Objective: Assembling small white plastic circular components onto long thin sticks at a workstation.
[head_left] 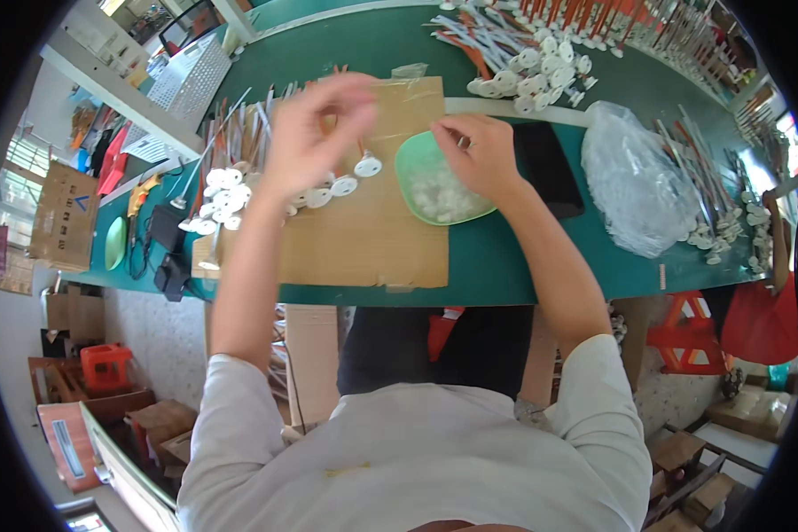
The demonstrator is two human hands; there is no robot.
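My left hand (315,133), smeared by motion, is raised over the left part of a cardboard sheet (363,257); whether it holds anything cannot be made out. Just past it lie several thin rods with white round disc ends, one disc (368,165) standing apart on the cardboard. My right hand (486,158) is closed in a pinch above the right side of a light green bowl (405,182). Whatever sits between its fingertips is too small to tell. Small whitish pieces (448,197) fill the bottom of the bowl.
A bundle of disc-ended rods (226,195) lies left of the cardboard, another (541,75) at the back. Right of the bowl are a black flat object (548,168) and a clear plastic bag (634,182). Black adapters (167,229) with cables lie far left, near a white basket (186,84).
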